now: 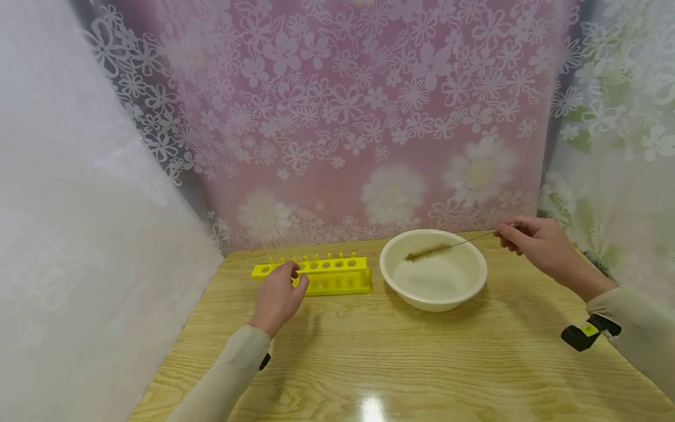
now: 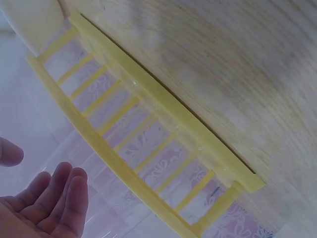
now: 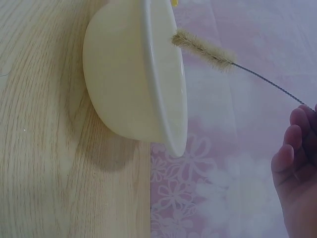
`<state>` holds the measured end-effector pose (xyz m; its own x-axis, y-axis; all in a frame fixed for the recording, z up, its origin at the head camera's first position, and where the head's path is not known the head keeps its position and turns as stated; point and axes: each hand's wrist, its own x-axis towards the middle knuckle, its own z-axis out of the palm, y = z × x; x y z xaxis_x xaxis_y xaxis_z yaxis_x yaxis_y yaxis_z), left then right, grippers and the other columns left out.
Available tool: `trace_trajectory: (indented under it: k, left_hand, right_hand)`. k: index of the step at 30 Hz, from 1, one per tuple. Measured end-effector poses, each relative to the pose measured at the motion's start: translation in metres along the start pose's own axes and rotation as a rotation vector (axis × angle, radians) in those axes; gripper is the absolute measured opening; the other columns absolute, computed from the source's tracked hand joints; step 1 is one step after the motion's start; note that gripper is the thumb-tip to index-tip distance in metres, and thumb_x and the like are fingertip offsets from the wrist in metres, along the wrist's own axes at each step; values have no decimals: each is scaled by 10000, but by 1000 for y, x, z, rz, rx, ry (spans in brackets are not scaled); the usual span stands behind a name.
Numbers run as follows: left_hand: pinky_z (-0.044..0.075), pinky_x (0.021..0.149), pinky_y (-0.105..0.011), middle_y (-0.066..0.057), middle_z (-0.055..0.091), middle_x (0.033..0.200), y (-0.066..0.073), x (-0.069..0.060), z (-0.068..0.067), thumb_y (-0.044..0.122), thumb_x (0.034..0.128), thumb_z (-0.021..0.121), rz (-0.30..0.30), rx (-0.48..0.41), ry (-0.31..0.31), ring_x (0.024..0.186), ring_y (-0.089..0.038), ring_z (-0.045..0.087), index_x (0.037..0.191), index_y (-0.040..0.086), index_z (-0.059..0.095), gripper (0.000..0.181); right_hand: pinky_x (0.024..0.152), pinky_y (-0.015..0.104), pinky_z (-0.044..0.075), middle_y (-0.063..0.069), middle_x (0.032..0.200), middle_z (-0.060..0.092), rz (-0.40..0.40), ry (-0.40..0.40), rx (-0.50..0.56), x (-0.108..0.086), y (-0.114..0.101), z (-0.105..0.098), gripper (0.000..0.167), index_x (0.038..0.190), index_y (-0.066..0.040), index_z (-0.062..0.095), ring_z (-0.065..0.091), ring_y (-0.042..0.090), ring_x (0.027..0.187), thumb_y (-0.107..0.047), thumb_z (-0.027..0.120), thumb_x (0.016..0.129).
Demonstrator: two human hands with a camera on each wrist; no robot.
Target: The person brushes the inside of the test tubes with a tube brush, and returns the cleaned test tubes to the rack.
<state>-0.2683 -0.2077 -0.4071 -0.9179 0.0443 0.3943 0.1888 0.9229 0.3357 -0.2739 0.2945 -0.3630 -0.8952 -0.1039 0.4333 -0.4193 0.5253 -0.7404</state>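
My right hand (image 1: 538, 246) pinches the twisted wire handle of a test tube brush (image 1: 428, 252). The brush's tan bristles (image 3: 205, 51) hang over a white basin (image 1: 432, 296), near its rim. My left hand (image 1: 278, 299) is at the front of a yellow test tube rack (image 1: 337, 288), its thumb apart from loosely bent fingers. In the left wrist view that hand (image 2: 47, 206) holds nothing, beside the top bar of the rack (image 2: 106, 153). Several clear glass test tubes (image 1: 282, 243) stand upright toward the rack's left end; the hand partly hides the rack.
The rack and basin stand side by side toward the back of a wood-grain table (image 1: 369, 363). Behind them hangs a pink flowered curtain (image 1: 337, 129). Pale sheets close in the left side (image 1: 79, 205) and the right side (image 1: 622, 176).
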Motion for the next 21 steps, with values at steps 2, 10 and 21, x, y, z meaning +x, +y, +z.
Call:
trace_trajectory:
  k: [2,10,21]
  left_hand:
    - [522,604,-341,-34,704,949,1,3,2,350,983,590,-3,12,26,662,-162,612,1142,86,664,317]
    - [445,480,-279,-59,735,961,3,14,8,411,981,592,-50,65,46,534,-127,546,1176,96,655,376]
    - [364,359,-274,-31,679,639,12,33,12,454,983,581,-66,225,100,375,-112,454,1019,86,762,412]
  right_hand:
    - [567,259,475,-4,771,647,-4,2,-4,-1,-1,0,263,1008,-35,714,568,141,661,-241,557,1050]
    - [564,257,472,-11,771,648,-16,4,-26,-2,-1,0,239,1007,-55,721,569,140,654,-228,562,1048]
    - [562,252,468,-23,776,650,-39,9,-37,-3,-2,0,220,998,-62,722,559,139,648,-206,563,1047]
